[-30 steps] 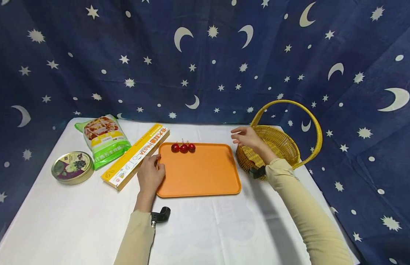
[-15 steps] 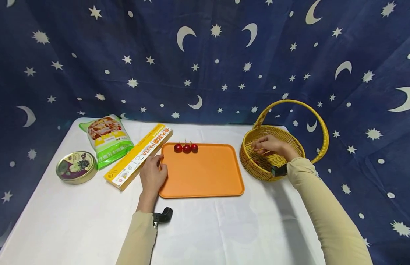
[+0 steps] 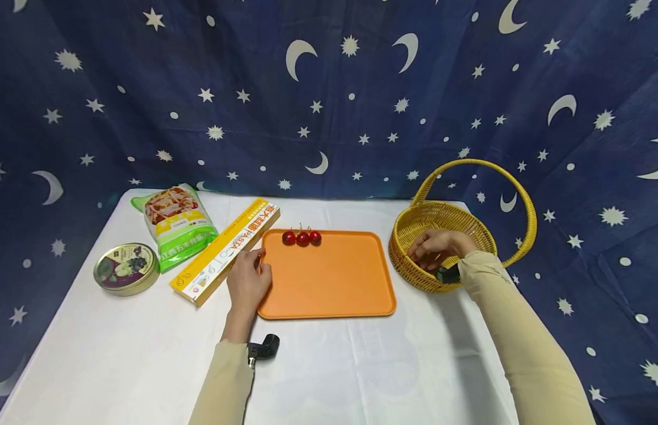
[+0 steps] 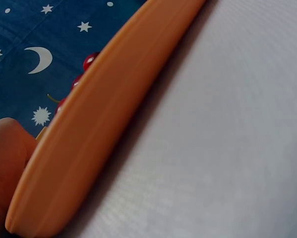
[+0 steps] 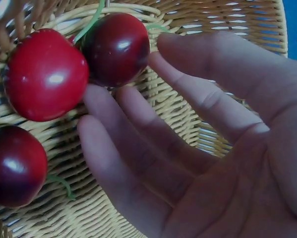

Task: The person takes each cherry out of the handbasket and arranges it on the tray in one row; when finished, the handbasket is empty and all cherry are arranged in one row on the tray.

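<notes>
My right hand [image 3: 440, 245] is down inside the yellow wicker basket [image 3: 400, 260]. In the right wrist view its spread, slightly bent fingers reach toward cherries, the thumb and index fingertips right at the edge of a dark red cherry [image 5: 116, 49]. A brighter cherry [image 5: 46, 74] and another dark cherry [image 5: 14, 166] lie beside it on the weave. At the left rim of the orange tray [image 3: 329, 277], my left hand [image 3: 247, 280] rests with thumb and fingers apart. Three cherries [image 3: 302, 238] with stems sit in a row at the tray's back left.
A yellow-and-white pasta box [image 3: 225, 251] lies slanted just left of the tray. Farther left are a green food bag [image 3: 180, 227] and a round tin [image 3: 126, 268]. The basket's tall handle [image 3: 528, 218] arches up on its right side. A starry cloth [image 3: 329, 100] hangs behind the table.
From over the basket's left rim, my right hand has moved right and down into the basket. My left hand keeps its place at the tray's edge. The head view has shifted slightly.
</notes>
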Demonstrator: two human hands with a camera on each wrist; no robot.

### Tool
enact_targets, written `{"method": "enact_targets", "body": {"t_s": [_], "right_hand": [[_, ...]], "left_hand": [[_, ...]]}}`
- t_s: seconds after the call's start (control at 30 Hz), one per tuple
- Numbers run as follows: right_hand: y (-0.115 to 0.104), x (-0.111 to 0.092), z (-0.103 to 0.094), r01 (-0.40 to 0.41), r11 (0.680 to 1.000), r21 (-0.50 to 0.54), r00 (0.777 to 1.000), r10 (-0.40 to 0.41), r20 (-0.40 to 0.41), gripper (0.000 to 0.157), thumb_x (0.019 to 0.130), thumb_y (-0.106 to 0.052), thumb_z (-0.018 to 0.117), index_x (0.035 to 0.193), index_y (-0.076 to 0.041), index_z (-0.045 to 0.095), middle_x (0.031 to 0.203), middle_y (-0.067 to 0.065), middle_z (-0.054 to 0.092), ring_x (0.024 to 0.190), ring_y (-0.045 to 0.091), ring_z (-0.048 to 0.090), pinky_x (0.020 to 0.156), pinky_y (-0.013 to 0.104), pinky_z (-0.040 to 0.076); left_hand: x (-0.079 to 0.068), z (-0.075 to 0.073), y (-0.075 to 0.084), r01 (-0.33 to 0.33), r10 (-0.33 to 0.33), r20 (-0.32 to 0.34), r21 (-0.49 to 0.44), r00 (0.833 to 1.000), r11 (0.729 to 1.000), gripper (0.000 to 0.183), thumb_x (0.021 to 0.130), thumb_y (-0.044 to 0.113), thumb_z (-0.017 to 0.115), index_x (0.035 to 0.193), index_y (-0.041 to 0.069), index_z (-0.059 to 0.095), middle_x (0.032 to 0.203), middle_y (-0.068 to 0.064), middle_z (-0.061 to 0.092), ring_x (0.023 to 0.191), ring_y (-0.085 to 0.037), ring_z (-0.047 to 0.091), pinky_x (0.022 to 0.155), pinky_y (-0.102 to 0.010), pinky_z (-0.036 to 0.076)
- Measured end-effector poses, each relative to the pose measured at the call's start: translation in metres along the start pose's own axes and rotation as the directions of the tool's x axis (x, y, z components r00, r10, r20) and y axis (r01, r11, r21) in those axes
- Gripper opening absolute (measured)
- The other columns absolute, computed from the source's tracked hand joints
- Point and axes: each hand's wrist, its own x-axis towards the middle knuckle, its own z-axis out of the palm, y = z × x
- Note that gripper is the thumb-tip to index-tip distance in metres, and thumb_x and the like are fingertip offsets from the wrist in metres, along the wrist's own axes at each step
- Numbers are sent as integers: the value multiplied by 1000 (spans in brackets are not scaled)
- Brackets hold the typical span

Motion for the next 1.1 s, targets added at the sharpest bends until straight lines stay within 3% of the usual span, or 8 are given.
{"method": "enact_targets", "body": {"t_s": [0.27,0.6,0.8,0.9,1.1], "right_hand": [[-3,-4,3,-17,1000,-3,1000,17,16,15,89,1,59,99,-3,69,80,2,67,68,10,60,66,24,52],[-5,-8,4,-10,999,-34,999,12,40,13,89,-3,60,100,-3,66,80,1,66,69,8,59,62,21,47],[-5,-13,5,15,1000,-25,999,-16,-34,18,92,-8,60,106,-1,66,86,2,68,77,13,64,68,25,51],[-6,-16,7,68,998,12,995,-67,-72,22,91,-5,59,110,5,64,89,4,69,80,16,66,71,28,52],[-8,-23,9,204,979,32,958,-193,-211,32,92,-3,59,119,14,56,95,10,69,79,16,64,77,33,54]], "left_hand": [[-1,0,3,2,-2,7,-11,1000,1000,34,79,6,62,110,-1,72,91,-18,62,75,-42,60,60,-53,46],[-1,0,5,9,-8,9,-19,1000,1000,34,79,7,61,110,-1,72,93,-19,63,77,-43,61,61,-53,46],[-1,-1,4,13,-13,11,-27,1000,1000,34,79,7,61,111,-1,72,92,-18,62,77,-43,61,61,-53,46],[-1,-1,3,20,-20,18,-24,1000,1000,34,80,6,61,111,-1,72,93,-18,62,77,-43,61,61,-53,46],[0,-2,0,21,-20,31,-24,999,1000,34,80,7,62,112,-1,72,99,-19,63,82,-43,62,65,-53,47]]}}
